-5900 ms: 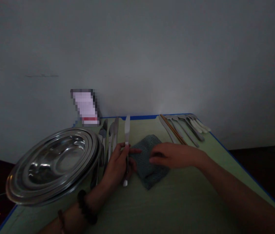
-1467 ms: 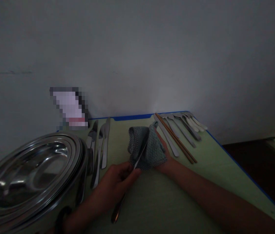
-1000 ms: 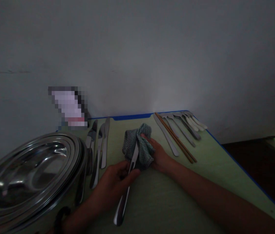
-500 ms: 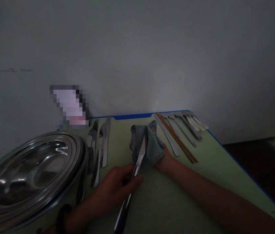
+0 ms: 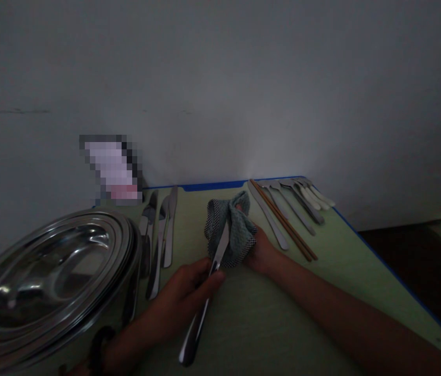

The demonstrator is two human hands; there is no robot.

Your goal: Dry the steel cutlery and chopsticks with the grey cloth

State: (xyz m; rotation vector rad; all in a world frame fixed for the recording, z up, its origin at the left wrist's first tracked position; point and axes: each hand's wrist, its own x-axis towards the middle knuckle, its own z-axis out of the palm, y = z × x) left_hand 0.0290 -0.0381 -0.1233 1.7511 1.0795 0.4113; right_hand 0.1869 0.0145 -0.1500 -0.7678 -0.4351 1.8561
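Note:
Between finger and thumb, my left hand point(image 5: 189, 290) grips a metal table knife point(image 5: 194, 334) near the middle. Its handle end points down toward me, and its blade runs up into a grey-green cloth point(image 5: 238, 237) with a checked edge. My right hand point(image 5: 263, 250) is closed around that cloth from the right, mostly covered by it, with the blade's tip hidden in the folds. Several more knives point(image 5: 169, 230) lie to the left of the cloth. To its right are another knife point(image 5: 269, 216) and a pair of wooden chopsticks point(image 5: 283, 222).
Stacked oval metal trays point(image 5: 124, 256) take up the left of the green table point(image 5: 267, 329). Several spoons and forks point(image 5: 296, 206), some white-handled, lie at the back right. A blurred phone-like object point(image 5: 112, 169) leans on the wall point(image 5: 212, 94) behind.
Both hands, with the knife and cloth, have shifted slightly left. A bit more of the blade is covered by the cloth. The other tableware stays put.

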